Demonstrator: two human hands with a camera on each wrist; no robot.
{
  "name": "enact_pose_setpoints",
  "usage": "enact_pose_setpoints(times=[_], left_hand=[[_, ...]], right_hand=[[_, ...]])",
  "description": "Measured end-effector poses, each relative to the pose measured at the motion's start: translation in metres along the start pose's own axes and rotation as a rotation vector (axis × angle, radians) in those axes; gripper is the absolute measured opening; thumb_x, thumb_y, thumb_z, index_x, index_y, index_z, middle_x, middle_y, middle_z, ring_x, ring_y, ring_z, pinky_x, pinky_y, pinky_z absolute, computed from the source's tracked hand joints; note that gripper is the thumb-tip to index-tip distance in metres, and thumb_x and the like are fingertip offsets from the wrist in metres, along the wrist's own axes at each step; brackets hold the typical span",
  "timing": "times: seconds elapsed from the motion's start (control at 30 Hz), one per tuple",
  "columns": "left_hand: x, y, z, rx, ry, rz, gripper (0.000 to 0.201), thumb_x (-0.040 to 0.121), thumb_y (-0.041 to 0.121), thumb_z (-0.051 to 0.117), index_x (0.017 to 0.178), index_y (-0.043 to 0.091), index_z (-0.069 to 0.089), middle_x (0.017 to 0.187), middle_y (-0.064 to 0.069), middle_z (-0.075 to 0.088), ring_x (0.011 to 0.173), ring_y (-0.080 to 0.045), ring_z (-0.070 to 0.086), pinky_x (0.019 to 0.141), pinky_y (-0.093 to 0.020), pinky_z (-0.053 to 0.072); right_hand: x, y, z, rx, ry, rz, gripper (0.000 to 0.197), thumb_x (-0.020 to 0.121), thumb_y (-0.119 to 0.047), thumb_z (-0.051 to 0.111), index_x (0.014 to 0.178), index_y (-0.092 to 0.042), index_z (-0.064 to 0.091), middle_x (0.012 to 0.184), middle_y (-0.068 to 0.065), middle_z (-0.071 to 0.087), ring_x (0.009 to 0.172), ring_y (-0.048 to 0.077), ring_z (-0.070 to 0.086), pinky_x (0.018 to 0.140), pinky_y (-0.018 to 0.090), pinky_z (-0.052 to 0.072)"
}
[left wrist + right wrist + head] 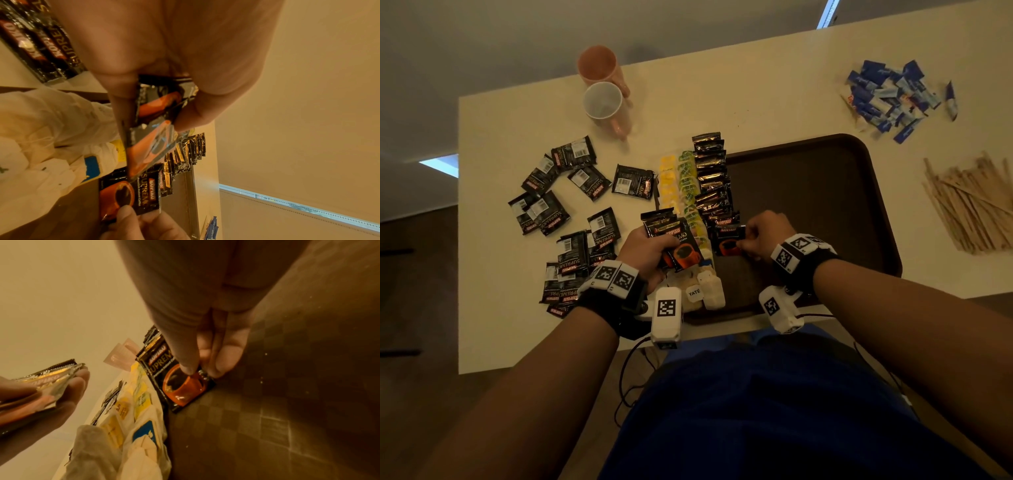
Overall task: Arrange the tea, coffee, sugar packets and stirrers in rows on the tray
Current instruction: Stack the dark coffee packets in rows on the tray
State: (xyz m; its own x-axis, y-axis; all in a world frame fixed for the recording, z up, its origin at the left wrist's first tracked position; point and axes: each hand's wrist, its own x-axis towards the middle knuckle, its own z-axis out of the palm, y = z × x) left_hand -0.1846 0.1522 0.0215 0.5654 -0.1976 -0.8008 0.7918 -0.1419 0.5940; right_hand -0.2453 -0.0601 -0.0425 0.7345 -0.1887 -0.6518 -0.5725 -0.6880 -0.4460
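Head view: tray (873, 161) holds packet rows; each hand's grip pinches coffee sachets.

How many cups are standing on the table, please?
2: a peach-coloured plastic mug at the table's far left edge, and a white-rimmed mug touching it on the near side.

Two mugs (604, 99), one tray (873, 178)

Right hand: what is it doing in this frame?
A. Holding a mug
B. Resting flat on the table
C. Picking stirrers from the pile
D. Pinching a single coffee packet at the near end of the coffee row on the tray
D. The right hand pinches one coffee packet by its edge on the tray, while the left hand holds a stack of packets.
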Motion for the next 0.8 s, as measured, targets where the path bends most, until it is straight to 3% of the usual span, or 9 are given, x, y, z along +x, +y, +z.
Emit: enact_pose_setpoints(times=[0.13, 0.2, 0.37, 0.5, 0.57, 0.7, 0.8], left_hand=[[0.0, -0.003, -0.001, 0.014, 0.029, 0.017, 0.034, 0.09, -0.009, 0.056, 0.122, 0.003, 0.055, 0.106, -0.016, 0.067, 0.083, -0.025, 0.069, 0.051, -0.029, 0.057], [0.0, -0.003, -0.001, 0.007, 0.019, 0.019, 0.033, 0.091, -0.01, 0.055, 0.121, 0.004, 0.055, 0.105, -0.015, 0.068, 0.083, -0.025, 0.07, 0.052, -0.029, 0.057], [-0.001, -0.005, -0.002, 0.005, 0.009, 0.006, 0.028, 0.09, -0.01, 0.056, 0.114, 0.005, 0.058, 0.103, -0.015, 0.068, 0.083, -0.026, 0.07, 0.053, -0.03, 0.058], [0.001, -0.008, -0.003, 0.007, 0.034, 0.003, 0.032, 0.089, -0.009, 0.058, 0.118, 0.005, 0.057, 0.111, -0.018, 0.068, 0.094, -0.031, 0.069, 0.07, -0.04, 0.059], [0.002, -0.01, -0.004, 0.025, 0.036, 0.016, 0.035, 0.088, -0.009, 0.06, 0.121, 0.004, 0.058, 0.114, -0.02, 0.067, 0.095, -0.031, 0.069, 0.072, -0.04, 0.058], [0.001, -0.01, -0.004, 0.074, 0.005, 0.051, 0.033, 0.087, -0.007, 0.064, 0.117, 0.006, 0.061, 0.1, -0.011, 0.07, 0.083, -0.021, 0.07, 0.057, -0.029, 0.059], [0.0, -0.01, -0.002, 0.119, -0.019, 0.069, 0.024, 0.085, -0.004, 0.068, 0.103, 0.011, 0.063, 0.093, -0.006, 0.07, 0.08, -0.018, 0.069, 0.055, -0.024, 0.058]], right_hand=[[0.001, 0.0, 0.004, -0.017, -0.037, 0.008, 0.02, 0.085, -0.029, 0.072, 0.072, -0.02, 0.06, 0.069, -0.003, 0.063, 0.07, 0.012, 0.064, 0.062, 0.021, 0.048], [0.002, 0.001, 0.005, -0.003, -0.042, 0.025, 0.019, 0.084, -0.031, 0.073, 0.075, -0.018, 0.063, 0.069, -0.003, 0.063, 0.071, 0.012, 0.064, 0.057, 0.019, 0.044], [0.002, 0.0, 0.006, 0.04, -0.023, 0.037, 0.016, 0.084, -0.03, 0.073, 0.083, -0.015, 0.068, 0.075, -0.002, 0.066, 0.07, 0.01, 0.063, 0.065, 0.022, 0.052], [0.002, 0.001, 0.008, 0.039, -0.025, 0.021, 0.016, 0.085, -0.031, 0.072, 0.082, -0.015, 0.068, 0.077, -0.002, 0.067, 0.07, 0.01, 0.063, 0.07, 0.025, 0.054], [0.001, 0.002, 0.007, 0.031, -0.019, 0.016, 0.017, 0.085, -0.032, 0.072, 0.08, -0.016, 0.069, 0.074, -0.002, 0.067, 0.071, 0.01, 0.064, 0.071, 0.025, 0.054], [-0.006, 0.002, -0.003, 0.053, 0.056, -0.014, 0.023, 0.088, -0.036, 0.067, 0.084, -0.013, 0.069, 0.08, -0.001, 0.067, 0.077, 0.011, 0.063, 0.073, 0.027, 0.054], [-0.014, -0.008, -0.013, 0.108, 0.135, -0.102, 0.021, 0.091, -0.037, 0.064, 0.087, -0.016, 0.068, 0.079, -0.004, 0.066, 0.074, 0.008, 0.062, 0.067, 0.021, 0.05]])
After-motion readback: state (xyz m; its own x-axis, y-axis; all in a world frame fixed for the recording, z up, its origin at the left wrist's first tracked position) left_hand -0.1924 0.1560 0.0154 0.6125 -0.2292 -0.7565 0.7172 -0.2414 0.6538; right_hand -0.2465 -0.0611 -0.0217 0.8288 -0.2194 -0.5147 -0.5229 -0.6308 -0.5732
